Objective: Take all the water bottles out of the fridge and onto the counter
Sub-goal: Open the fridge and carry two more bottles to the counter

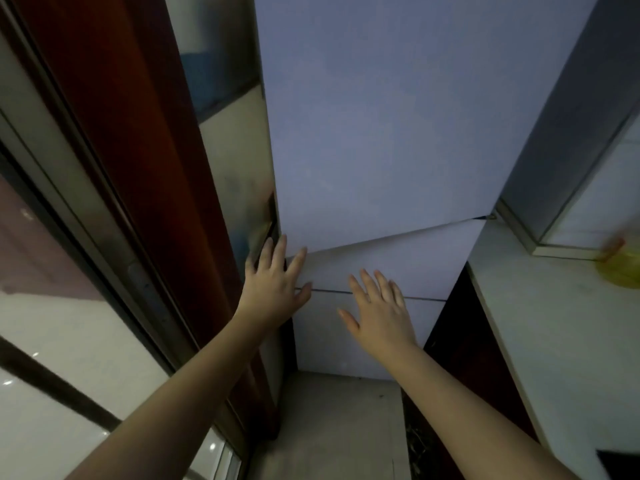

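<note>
Evidently both hands, left hand (273,289) and right hand (379,311), spread empty against the stiff fridge door (374,133); pull its left edge, probably.

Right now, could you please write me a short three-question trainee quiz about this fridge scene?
1. True or false: a water bottle already stands on the counter.
2. Which hand reaches the fridge's left edge: A) left hand, B) right hand?
3. Fill in: both hands are open and hold ____.

Key: 1 false, no bottle is visible there; 2 A; 3 nothing.
</note>
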Action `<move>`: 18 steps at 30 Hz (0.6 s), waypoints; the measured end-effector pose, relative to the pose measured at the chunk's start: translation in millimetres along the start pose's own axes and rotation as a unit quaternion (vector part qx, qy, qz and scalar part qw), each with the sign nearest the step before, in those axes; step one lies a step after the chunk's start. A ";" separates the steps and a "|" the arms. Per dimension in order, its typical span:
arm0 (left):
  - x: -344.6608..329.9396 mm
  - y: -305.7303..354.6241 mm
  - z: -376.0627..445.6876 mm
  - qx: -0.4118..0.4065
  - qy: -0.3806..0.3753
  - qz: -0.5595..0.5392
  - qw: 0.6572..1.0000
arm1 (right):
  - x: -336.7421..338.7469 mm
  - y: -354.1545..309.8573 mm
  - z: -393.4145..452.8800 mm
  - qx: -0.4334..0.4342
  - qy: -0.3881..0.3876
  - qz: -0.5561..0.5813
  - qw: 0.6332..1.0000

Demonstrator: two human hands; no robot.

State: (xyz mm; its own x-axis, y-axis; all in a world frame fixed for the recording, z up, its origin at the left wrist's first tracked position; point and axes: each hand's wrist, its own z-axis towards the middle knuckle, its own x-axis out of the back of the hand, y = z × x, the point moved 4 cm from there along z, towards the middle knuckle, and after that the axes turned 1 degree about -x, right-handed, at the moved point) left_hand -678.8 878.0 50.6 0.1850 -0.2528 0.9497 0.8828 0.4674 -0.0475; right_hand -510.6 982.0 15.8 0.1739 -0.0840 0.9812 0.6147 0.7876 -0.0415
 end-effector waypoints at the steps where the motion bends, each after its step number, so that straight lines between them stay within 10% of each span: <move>1: -0.3 -4.7 7.1 0.020 -0.004 -0.009 1.000 | 2.3 1.0 7.8 0.003 0.005 -0.002 1.000; 18: 7.1 -12.6 54.4 0.040 0.012 -0.234 0.971 | 39.1 -4.6 51.1 0.029 0.092 0.004 0.995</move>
State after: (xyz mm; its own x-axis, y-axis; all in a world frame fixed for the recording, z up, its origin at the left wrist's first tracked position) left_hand -712.0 916.4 74.7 -0.2175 -0.4724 0.8541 0.8362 0.3612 0.4127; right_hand -546.0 1006.3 64.0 0.3201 -0.1841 0.9293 0.5690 0.8217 -0.0332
